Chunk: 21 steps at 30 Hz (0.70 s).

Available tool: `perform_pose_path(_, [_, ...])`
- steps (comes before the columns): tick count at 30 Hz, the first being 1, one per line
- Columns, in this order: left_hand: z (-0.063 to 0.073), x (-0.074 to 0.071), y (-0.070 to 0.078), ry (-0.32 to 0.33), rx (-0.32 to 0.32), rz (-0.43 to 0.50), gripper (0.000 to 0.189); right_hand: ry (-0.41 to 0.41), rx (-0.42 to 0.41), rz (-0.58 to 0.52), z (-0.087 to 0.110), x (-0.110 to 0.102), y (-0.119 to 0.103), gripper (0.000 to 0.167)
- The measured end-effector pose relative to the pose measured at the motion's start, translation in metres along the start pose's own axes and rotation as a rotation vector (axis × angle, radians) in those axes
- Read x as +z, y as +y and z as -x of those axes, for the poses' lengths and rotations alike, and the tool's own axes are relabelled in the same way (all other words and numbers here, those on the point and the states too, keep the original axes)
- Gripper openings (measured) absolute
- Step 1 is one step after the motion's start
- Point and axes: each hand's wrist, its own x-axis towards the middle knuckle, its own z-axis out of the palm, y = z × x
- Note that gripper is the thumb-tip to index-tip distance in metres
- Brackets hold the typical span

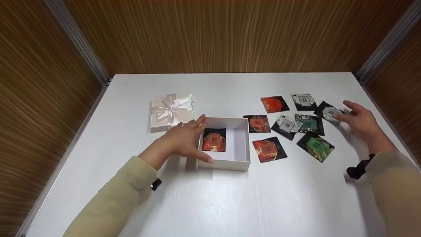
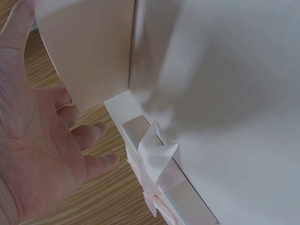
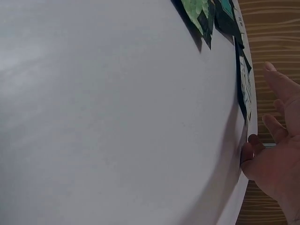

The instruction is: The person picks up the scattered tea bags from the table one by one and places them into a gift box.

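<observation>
In the head view my left hand (image 1: 185, 140) holds the left side of an open white box (image 1: 239, 165), fingers at the far corner and thumb along the near wall. The box's pale outer side (image 2: 89, 51) shows in the left wrist view. A red-and-black sachet (image 1: 214, 140) lies inside, on the left. At far right, my right hand (image 1: 360, 123) reaches over a black-and-white sachet (image 1: 329, 112). Its thumb is above the sachet. In the right wrist view, fingertips (image 3: 247, 152) are down by the sachet's end (image 3: 245, 89), with no visible grip round it.
A box lid (image 1: 158, 125) with a pale ribbon bow (image 1: 169, 108) lies left of the box. Several flat sachets, including a green one (image 1: 316, 146) and a red one (image 1: 269, 149), lie right of it on the white table (image 1: 213, 204). Wood-patterned panels (image 1: 230, 36) enclose the table.
</observation>
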Motion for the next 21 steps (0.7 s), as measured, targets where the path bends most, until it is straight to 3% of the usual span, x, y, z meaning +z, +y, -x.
perform_pose_path(9, [0.0013,-0.0007,0.0000,0.000,0.007,-0.003,0.140,-0.043,-0.009,0.101,-0.0078,0.0059,0.0073,0.112])
perform_pose_path(21, [-0.0004,-0.0003,0.0001,-0.004,0.007,-0.010,0.140,0.009,-0.017,0.083,-0.0095,0.0058,0.0094,0.106])
